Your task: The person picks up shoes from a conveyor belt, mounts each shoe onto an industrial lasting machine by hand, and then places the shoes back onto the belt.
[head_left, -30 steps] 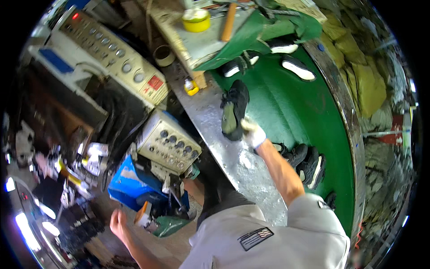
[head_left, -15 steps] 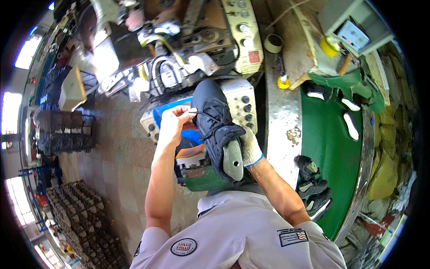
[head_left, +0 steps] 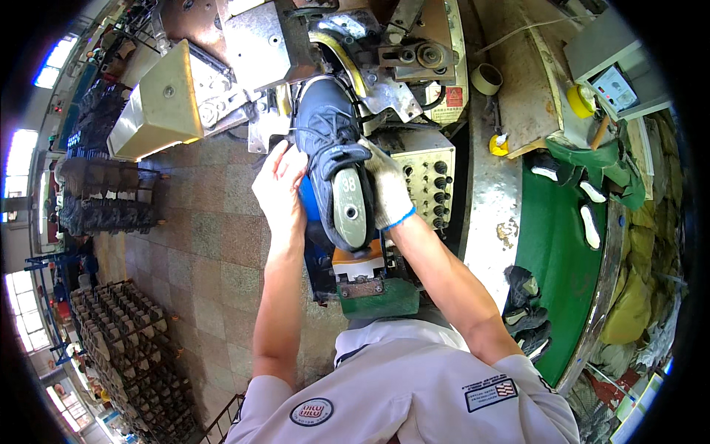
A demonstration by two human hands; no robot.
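A black lace-up shoe upper point(head_left: 325, 111) sits on a grey-green shoe last point(head_left: 350, 203), its toe pointing away from me into the metal jaws of a machine point(head_left: 347, 63). My right hand point(head_left: 388, 185), in a pale knitted glove with a blue cuff edge, grips the shoe's right side near the ankle. Bare, my left hand point(head_left: 282, 185) is at the shoe's left side with bent fingers drawn together. A thin shoelace point(head_left: 296, 131) runs from the shoe toward those fingertips; the fingers partly hide its end.
A cream control panel point(head_left: 423, 185) with black knobs stands right of the shoe. Beyond it, several shoes point(head_left: 525, 311) lie on a green conveyor belt point(head_left: 562, 244). A pale machine housing point(head_left: 157, 111) juts out at left. Loaded racks point(head_left: 122, 348) stand on the tiled floor.
Both hands and the shoe have moved forward, bringing the toe into the machine's jaws. My left hand has turned, fingers now pointing upward. The view has shifted closer to the machine.
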